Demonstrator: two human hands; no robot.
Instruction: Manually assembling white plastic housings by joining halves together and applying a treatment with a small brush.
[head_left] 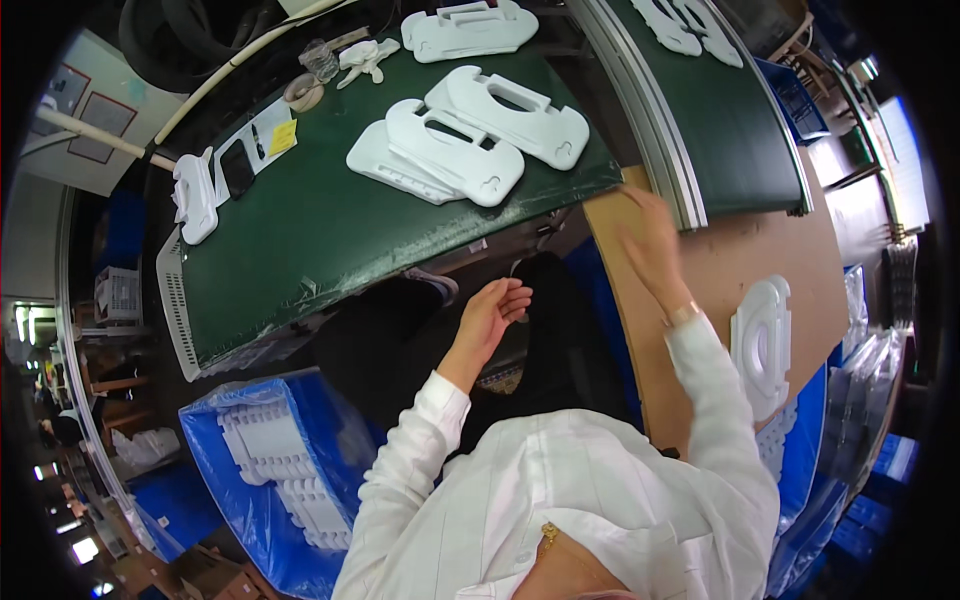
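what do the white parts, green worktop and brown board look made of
White parts: probably hard moulded plastic, satin; rounded edges and cut-outs suggest it.
Green worktop: perhaps vinyl or rubber sheeting, faintly glossy, scuffed along its edge.
Brown board: maybe cardboard or fibreboard, matte, plain tan; can't tell which.

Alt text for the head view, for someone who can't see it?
A white-sleeved person holds the left hand empty and loosely curled; the right hand, blurred, is over a brown board near the corner of a green table bearing white parts. A blue bin at left holds white pieces.
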